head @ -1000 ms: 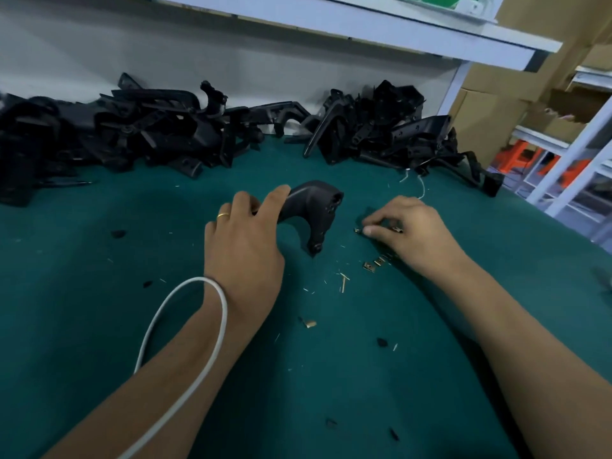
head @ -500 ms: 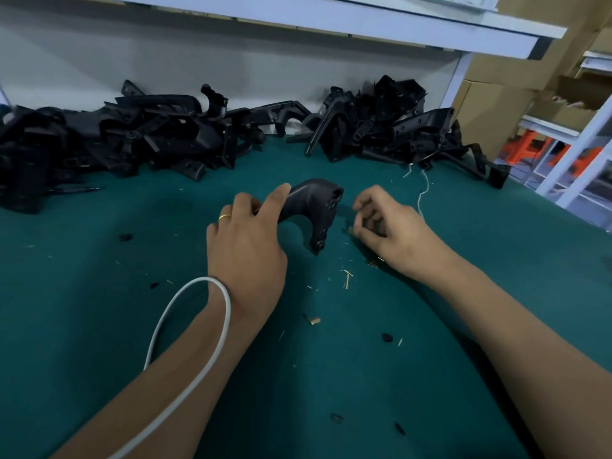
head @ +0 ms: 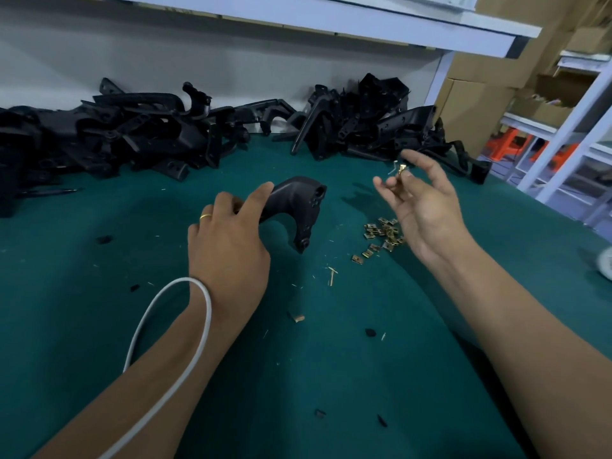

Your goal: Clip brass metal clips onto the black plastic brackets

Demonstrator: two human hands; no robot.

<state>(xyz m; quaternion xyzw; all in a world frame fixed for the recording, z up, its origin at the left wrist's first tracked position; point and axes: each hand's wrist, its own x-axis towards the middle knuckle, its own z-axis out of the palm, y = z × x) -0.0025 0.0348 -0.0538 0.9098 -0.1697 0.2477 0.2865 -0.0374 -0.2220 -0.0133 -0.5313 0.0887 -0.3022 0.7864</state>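
Note:
My left hand (head: 228, 246) grips a curved black plastic bracket (head: 298, 207) by its left end and holds it just above the green table (head: 99, 326). My right hand (head: 420, 207) is raised palm-up to the right of the bracket and pinches a brass clip (head: 402, 168) between thumb and fingertips. A small heap of brass clips (head: 381, 235) lies on the cloth under the right hand.
Two piles of black brackets line the back of the table, one at the left (head: 109, 137) and one at the right (head: 371, 124). A white cable (head: 165, 326) loops over my left forearm. Black chips and brass scraps dot the cloth. White shelving (head: 563, 127) stands at the right.
My right hand has lifted off the heap of clips with one brass clip pinched and turned palm-up. The left hand still holds the bracket in the same place.

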